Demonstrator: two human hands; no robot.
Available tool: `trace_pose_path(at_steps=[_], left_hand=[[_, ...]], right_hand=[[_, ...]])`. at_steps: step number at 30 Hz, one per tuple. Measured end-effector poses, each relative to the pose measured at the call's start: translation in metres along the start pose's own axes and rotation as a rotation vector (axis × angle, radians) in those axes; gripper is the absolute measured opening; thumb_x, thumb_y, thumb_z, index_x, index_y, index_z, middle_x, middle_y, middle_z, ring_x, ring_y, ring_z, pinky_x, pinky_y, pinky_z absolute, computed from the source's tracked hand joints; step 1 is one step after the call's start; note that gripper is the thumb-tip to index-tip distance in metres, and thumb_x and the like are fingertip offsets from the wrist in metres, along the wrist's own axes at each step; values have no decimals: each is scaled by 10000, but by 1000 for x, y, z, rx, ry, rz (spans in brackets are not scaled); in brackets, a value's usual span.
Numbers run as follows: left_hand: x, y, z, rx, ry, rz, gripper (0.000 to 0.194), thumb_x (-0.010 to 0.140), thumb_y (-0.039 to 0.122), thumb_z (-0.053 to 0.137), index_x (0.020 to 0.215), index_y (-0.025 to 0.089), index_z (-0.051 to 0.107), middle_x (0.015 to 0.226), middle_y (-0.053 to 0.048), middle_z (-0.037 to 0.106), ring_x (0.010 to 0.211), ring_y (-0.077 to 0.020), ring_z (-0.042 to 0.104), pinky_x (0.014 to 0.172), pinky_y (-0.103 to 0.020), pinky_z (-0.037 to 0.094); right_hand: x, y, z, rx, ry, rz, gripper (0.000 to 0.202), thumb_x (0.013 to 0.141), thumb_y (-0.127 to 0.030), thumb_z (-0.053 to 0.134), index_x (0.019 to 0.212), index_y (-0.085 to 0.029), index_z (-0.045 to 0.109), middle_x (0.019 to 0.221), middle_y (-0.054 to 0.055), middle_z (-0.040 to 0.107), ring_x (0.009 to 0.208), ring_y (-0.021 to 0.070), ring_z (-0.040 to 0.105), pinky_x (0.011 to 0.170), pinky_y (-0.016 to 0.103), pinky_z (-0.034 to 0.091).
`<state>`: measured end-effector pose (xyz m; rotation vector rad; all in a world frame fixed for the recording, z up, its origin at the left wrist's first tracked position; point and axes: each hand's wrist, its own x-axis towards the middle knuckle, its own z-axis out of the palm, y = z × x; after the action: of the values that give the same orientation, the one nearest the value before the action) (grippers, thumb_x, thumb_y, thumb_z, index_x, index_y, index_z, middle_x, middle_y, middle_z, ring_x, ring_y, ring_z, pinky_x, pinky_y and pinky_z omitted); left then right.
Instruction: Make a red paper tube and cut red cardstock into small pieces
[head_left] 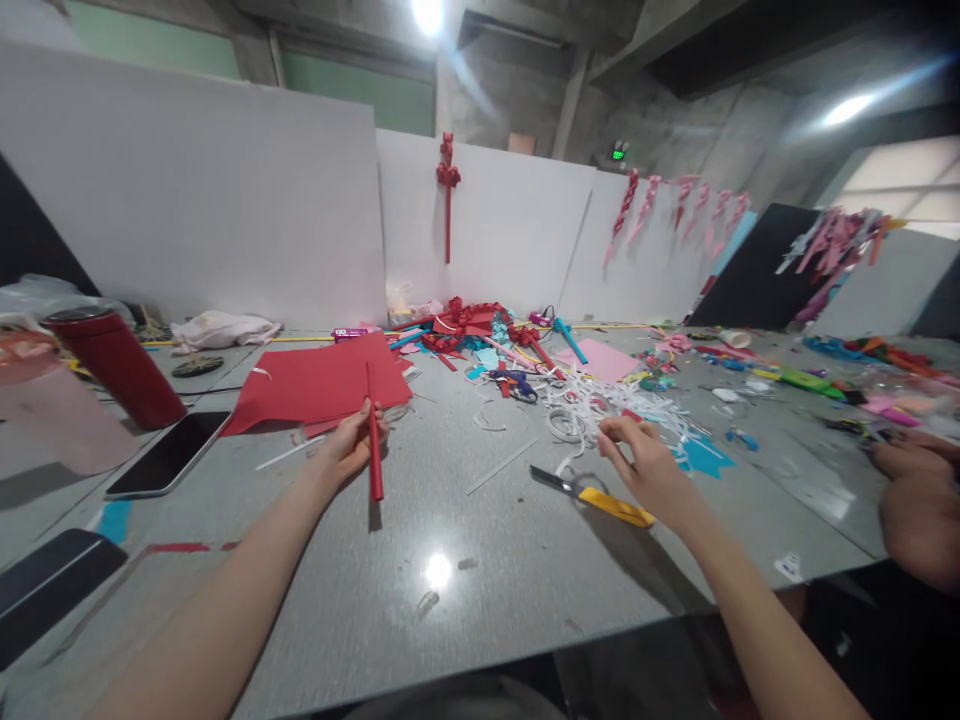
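Under two bright ceiling lamps (428, 15), at least three white boards (480, 220) stand behind one grey bench (450, 620). A single red twisted ornament (448, 178) hangs on the middle board; farther right hangs a row of about six red and pink twisted strips (623, 215).

One red paper tube (376, 460) is in the person's left hand (345, 447), tilted slightly, above the bench just in front of a stack of red sheets (322, 380); the fingers are clamped on it. The right hand (637, 455) is over the bench with its fingers bent toward the thumb; whether they meet or pinch anything I cannot tell. Just below it lies one yellow-handled cutting tool (611, 504), and beyond, a tangle of white strips (615, 392), too many to count.

One pink sheet (600, 358) lies behind the tangle, one blue piece (709, 457) to its right. At the left are two drink containers, a red flask (124, 370) and a pink bottle (60, 410), with one phone (169, 455) and one dark flat object (56, 585) nearer. Another person's hand (922, 490) shows, blurred, at the right edge.
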<state>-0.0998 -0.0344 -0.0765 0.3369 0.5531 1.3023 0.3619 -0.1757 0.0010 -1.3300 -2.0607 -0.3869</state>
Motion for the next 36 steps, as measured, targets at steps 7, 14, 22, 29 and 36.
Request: trace_pose_path(at_steps=[7,14,22,29,36], left_hand=[[0,-2,-2,23,-42,1,223,1056,161,485,899,113,635,750,-36,601,604,-101,612,586,-194,575],[-4,-3,4,27,1,5,218,1045,151,506,862,126,623,735,-34,601,582,-100,600,561,-190,563],[-6,-3,8,55,25,7,208,1044,155,515,862,137,615,722,-32,602,582,-110,616,568,-205,576],[-8,-8,11,93,-47,-1,221,1049,150,497,857,133,605,706,-26,592,572,-106,605,559,-195,561],[-8,-10,12,89,-50,-6,192,1034,143,528,860,133,608,714,-26,595,575,-103,596,569,-192,557]], right_hand=[[27,-78,-12,-85,208,-365,142,1023,-150,601,1145,-217,631,860,13,743,738,161,675,905,363,419],[32,-101,-5,-39,238,-467,300,996,-96,635,1256,-242,603,950,0,790,809,148,729,914,365,405],[31,-104,4,-60,235,-546,340,989,-95,640,1296,-240,619,1011,4,809,925,160,758,974,372,421],[34,-116,-6,-70,248,-770,221,985,-74,590,1173,-167,662,1173,87,791,1148,174,725,1009,376,475],[25,-118,-1,-188,347,-925,176,856,-161,819,917,-281,706,1202,-51,783,1209,142,686,964,336,485]])
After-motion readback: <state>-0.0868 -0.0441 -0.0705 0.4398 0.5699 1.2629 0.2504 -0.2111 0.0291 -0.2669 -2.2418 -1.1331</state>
